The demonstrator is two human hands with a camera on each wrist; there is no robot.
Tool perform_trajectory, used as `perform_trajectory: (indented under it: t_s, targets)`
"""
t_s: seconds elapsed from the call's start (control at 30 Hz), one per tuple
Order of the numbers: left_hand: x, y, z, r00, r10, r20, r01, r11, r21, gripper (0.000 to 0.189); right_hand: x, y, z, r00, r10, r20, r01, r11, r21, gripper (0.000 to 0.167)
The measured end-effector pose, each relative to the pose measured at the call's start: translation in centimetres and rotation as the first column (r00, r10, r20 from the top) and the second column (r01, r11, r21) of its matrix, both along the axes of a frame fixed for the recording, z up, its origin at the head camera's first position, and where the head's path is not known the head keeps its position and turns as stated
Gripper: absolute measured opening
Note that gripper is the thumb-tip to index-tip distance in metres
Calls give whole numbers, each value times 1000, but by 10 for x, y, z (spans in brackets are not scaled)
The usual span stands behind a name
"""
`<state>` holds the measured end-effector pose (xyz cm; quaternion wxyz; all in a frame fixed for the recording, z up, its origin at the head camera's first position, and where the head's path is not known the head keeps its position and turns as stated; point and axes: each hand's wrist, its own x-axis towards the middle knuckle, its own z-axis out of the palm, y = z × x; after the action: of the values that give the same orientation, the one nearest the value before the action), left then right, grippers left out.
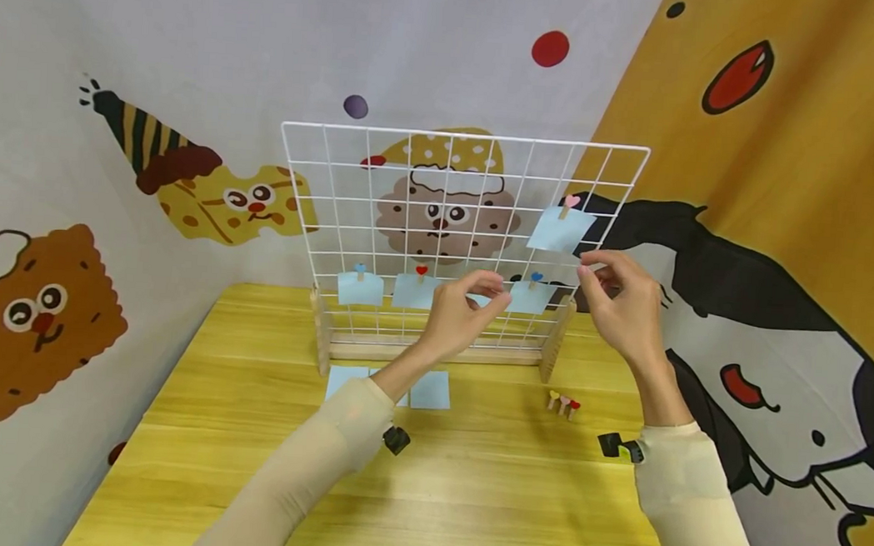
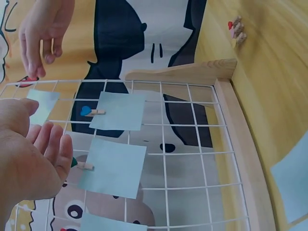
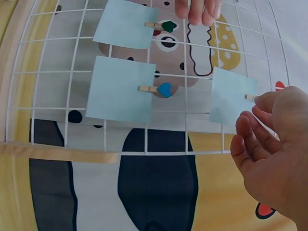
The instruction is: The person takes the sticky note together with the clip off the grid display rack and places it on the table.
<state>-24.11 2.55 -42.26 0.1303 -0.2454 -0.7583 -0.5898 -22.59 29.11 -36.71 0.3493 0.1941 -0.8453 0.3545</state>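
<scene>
A white wire grid panel [image 1: 453, 133] stands upright in a wooden base [image 1: 432, 354]. High on its right side, a pale blue paper note [image 1: 560, 230] hangs from a clothespin with a pink heart [image 1: 572, 201]. My right hand [image 1: 623, 305] hovers just below and right of that note, fingers loosely bent and holding nothing. My left hand [image 1: 459, 314] floats before the lower row with relaxed fingers, also holding nothing. It partly covers one note in the head view; that note's green-heart clip [image 3: 168, 26] shows in the right wrist view. Other lower notes [image 1: 361, 289] hang from heart clips.
Several loose blue notes [image 1: 430, 389] lie on the wooden table [image 1: 484, 493] before the base, partly behind my left forearm. Right of them sit three small heart clothespins [image 1: 564, 404]. A cartoon-printed curtain [image 1: 217, 59] hangs behind and beside the table.
</scene>
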Motion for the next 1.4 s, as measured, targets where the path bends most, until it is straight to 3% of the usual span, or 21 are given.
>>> perform_trajectory:
  t_s: [0.3, 0.7, 1.07, 1.4]
  targets:
    - [-11, 15, 14, 1000, 11, 23, -11, 1000, -13, 31, -9, -7, 19, 999, 50, -20, -51, 997, -56, 21]
    - [-22, 26, 27, 999, 41, -13, -40, 999, 15, 34, -23, -15, 45, 996, 64, -68, -68, 996, -60, 27]
    - [-31, 39, 30, 998, 59, -24, -58, 997, 43, 39, -36, -20, 53, 988, 47, -146, -62, 993, -100, 30]
    - [-33, 45, 38, 995, 90, -41, -89, 996, 32, 41, -48, -27, 54, 984, 68, -167, -76, 996, -43, 30]
